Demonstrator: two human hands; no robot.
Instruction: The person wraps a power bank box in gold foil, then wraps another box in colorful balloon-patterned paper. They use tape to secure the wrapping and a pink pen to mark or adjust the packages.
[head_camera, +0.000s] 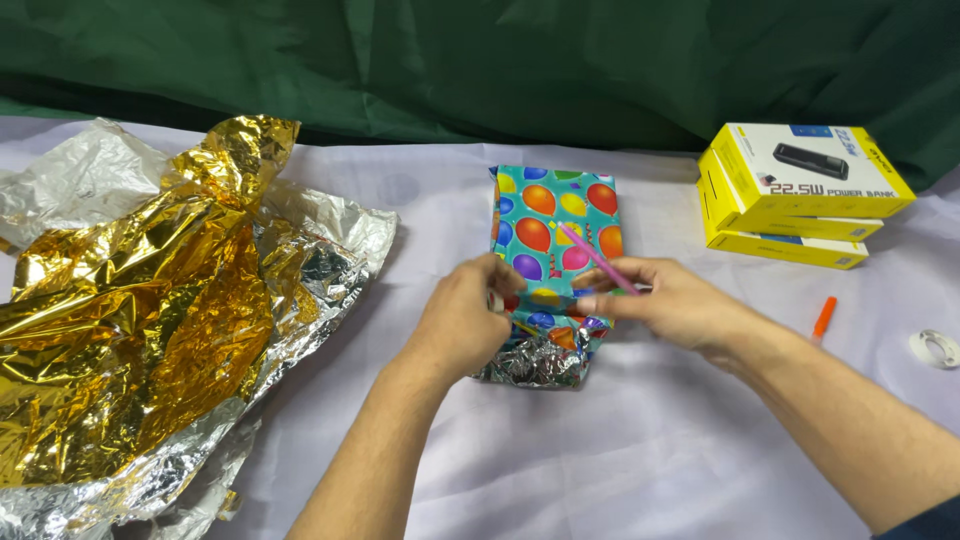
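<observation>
Far left: crumpled gold foil sheet (140, 300) on the white tablecloth (650, 450). Centre: balloon-print parcel (555, 225), its near end pinched by my left hand (462, 320), fingers closed on the paper. My right hand (670, 300) presses that end, gripping a pink pen (597, 258). Right: stacked yellow boxes (800, 190), orange marker (823, 317), tape roll (935, 348).

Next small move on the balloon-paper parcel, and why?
Probably press the loose near-end flap flat with the left hand: the parcel shows crumpled silver lining at that end, and the right hand already pins the paper while holding a pink pen.
</observation>
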